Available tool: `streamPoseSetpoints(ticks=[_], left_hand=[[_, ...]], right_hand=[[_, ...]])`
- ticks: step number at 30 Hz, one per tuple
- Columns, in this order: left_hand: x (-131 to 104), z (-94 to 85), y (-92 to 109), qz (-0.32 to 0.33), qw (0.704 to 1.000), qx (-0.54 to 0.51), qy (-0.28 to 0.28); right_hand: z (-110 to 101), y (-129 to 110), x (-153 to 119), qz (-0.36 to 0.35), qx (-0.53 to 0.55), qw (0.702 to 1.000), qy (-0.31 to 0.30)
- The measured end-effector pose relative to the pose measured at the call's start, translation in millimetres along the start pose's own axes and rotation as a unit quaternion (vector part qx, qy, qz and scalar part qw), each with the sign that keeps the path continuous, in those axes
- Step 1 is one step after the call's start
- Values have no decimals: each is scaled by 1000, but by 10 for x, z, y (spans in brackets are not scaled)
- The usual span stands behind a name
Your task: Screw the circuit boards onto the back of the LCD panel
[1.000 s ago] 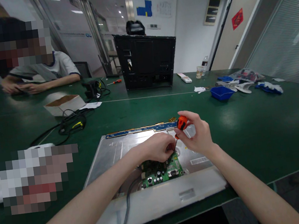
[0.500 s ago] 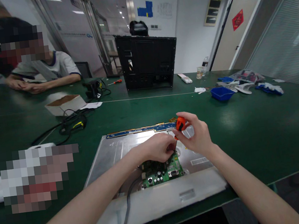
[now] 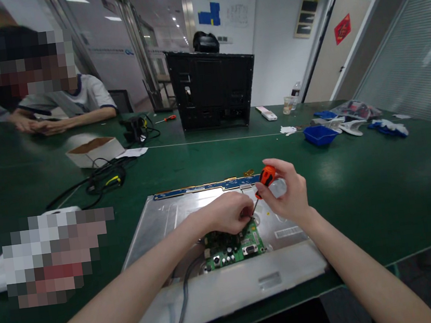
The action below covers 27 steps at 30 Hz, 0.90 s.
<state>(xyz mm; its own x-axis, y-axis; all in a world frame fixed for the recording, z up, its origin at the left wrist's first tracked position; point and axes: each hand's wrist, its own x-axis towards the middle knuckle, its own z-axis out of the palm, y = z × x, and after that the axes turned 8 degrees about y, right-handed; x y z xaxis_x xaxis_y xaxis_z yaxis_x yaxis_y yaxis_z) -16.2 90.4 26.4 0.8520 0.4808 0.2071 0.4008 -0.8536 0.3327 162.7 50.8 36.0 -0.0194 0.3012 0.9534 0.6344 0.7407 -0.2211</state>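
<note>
My right hand (image 3: 288,192) grips the orange and black handle of a screwdriver (image 3: 267,175). Its thin shaft slants down and left to the upper right corner of a green circuit board (image 3: 254,238). My left hand (image 3: 231,212) is closed beside the screwdriver's tip, over the board's upper part; what its fingers hold, if anything, is hidden. The board sits on a silver metal display panel (image 3: 155,216) with a blue strip (image 3: 199,188) along its far edge. A dark cable (image 3: 185,291) runs from the board's left side over the near edge.
Beyond the panel a black monitor housing (image 3: 214,88) stands upright. An open box (image 3: 94,151) and black cables (image 3: 103,178) lie left. A blue tray (image 3: 320,135) and gloves (image 3: 388,128) are right. A person (image 3: 70,103) sits at the far left.
The screwdriver's handle and my right hand have shifted slightly right, so the screwdriver leans more and more of its shaft shows. My left hand has stayed in place.
</note>
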Motion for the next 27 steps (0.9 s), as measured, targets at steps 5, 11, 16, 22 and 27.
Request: streamPoseSetpoints(ticks=[5, 11, 16, 22, 27], left_hand=[[-12, -165, -78, -17, 999, 9, 28], [-181, -570, -300, -154, 985, 81, -8], [-419, -712, -410, -254, 958, 78, -106], [-457, -460, -376, -233, 971, 34, -46], [-485, -211, -441, -208, 978, 24, 20]], right_hand=[[-3, 1, 17, -9, -5, 1000, 5], [-3, 8, 16, -13, -10, 1000, 2], [9, 17, 8, -13, -6, 1000, 2], [29, 82, 23, -7, -1, 1000, 2], [-28, 83, 71, 19, 12, 1000, 8]])
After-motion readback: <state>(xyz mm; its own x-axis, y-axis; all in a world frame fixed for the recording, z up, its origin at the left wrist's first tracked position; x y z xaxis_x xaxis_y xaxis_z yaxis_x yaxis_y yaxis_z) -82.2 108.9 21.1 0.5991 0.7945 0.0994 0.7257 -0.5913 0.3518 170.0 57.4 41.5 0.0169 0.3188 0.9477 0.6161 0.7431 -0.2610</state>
